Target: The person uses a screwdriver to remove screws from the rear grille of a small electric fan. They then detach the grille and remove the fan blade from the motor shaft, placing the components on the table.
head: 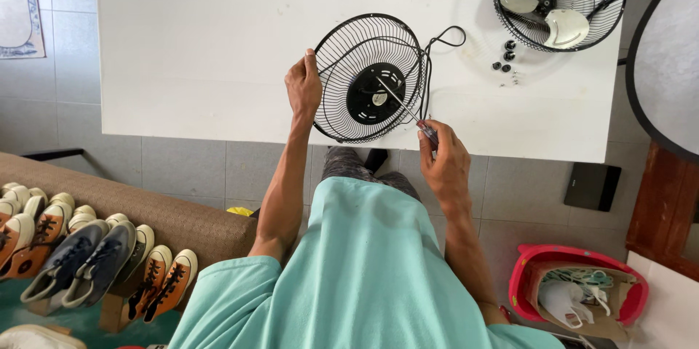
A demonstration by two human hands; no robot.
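Two fan guards are seen from the head view on the white surface [204,43]: the near black wire guard [368,79], gripped at its rim by the left hand [303,88], and a second guard [559,1] holding three pale blades. A screwdriver [408,110] is clasped in the right hand [443,161], its tip at the hub. Small black knobs [504,56] lie between the guards.

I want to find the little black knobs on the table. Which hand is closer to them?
Right. The right hand, gripping a screwdriver, is at the table's near edge, below and left of the black knobs. The left hand holds the wire fan guard rim, farther left.
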